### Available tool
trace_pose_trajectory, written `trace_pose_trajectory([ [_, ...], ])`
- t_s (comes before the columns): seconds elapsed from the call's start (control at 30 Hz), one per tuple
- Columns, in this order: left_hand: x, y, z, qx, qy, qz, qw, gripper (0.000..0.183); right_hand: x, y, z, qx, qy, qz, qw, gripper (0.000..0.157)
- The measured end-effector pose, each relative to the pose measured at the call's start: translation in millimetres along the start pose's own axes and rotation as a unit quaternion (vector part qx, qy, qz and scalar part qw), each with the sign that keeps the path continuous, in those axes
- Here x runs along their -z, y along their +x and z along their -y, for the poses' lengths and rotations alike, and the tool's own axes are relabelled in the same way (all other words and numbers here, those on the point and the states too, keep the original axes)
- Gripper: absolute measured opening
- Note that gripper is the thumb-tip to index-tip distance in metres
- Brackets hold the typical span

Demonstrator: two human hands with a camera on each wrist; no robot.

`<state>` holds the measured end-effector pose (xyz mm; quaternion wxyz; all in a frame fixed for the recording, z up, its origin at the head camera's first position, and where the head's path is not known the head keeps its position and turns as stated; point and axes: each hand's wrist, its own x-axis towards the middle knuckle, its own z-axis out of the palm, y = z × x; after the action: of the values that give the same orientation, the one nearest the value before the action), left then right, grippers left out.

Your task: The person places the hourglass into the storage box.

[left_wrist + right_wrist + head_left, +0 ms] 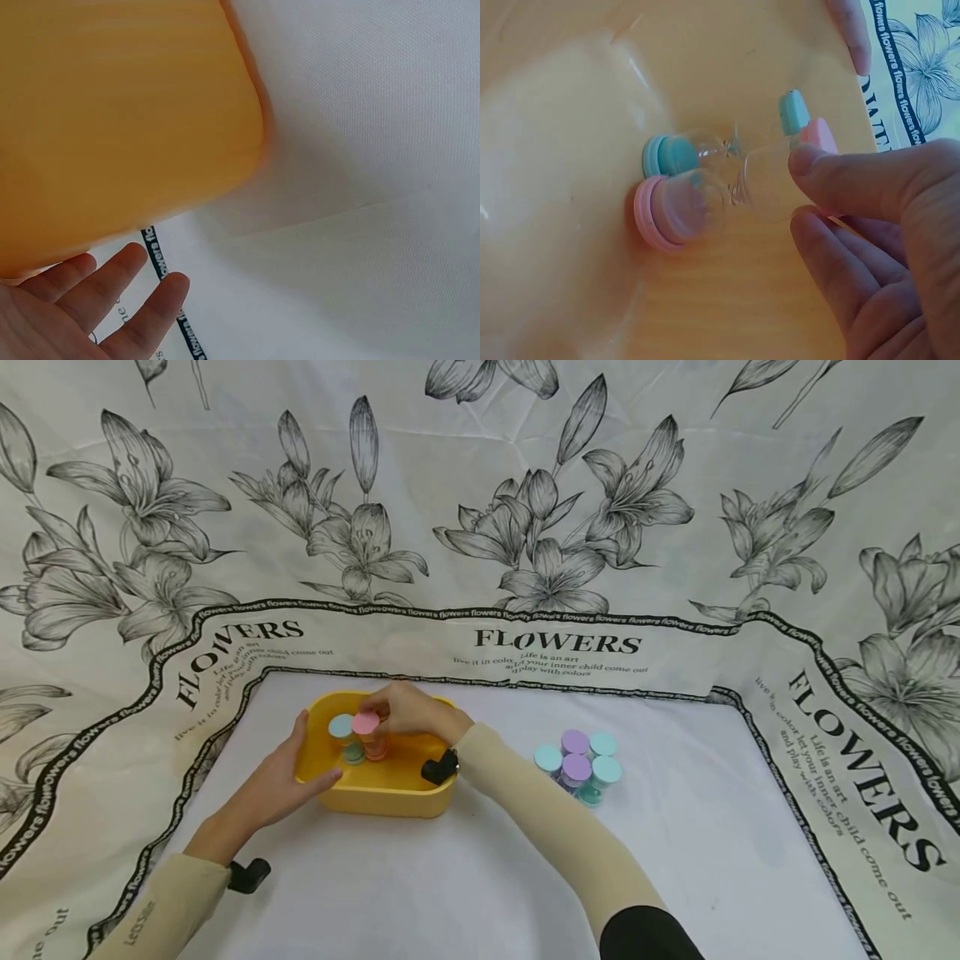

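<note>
While the right hand (411, 707) pinches it, the pink hourglass (371, 739) extends below.

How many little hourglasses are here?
7: in the yellow tray, a teal hourglass and a pink hourglass; clustered on the white cloth, a left teal, rear teal, front teal, rear purple and front purple one. Others may be hidden.

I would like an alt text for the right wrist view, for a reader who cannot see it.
A right hand pinches a pink hourglass by its upper end, inside a yellow tub. A teal hourglass is close beside it. Near the tub's rim, part of the left hand shows; beyond lies flower-printed cloth.
</note>
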<state>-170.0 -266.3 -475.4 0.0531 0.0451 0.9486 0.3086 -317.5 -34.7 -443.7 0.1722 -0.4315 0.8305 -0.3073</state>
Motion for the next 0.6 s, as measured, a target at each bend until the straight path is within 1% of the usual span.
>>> trace_pose_trajectory([
  [0.17, 0.4, 0.4, -1.5, -0.002, 0.005, -0.002, 1.0, 0.119, 0.2, -0.1, 2.5, -0.003, -0.016, 0.006, 1.0, 0.043],
  [0.37, 1.4, -0.6, -2.8, -0.001, 0.009, -0.002, 1.0, 0.118, 0.4, 0.3, 8.6, -0.005, -0.038, 0.024, 0.999, 0.037],
  [0.6, 0.6, -0.7, -1.9, 0.0, 0.008, -0.002, 1.0, 0.118, -0.4, 0.6, 11.2, -0.012, -0.047, 0.029, 0.998, 0.037],
])
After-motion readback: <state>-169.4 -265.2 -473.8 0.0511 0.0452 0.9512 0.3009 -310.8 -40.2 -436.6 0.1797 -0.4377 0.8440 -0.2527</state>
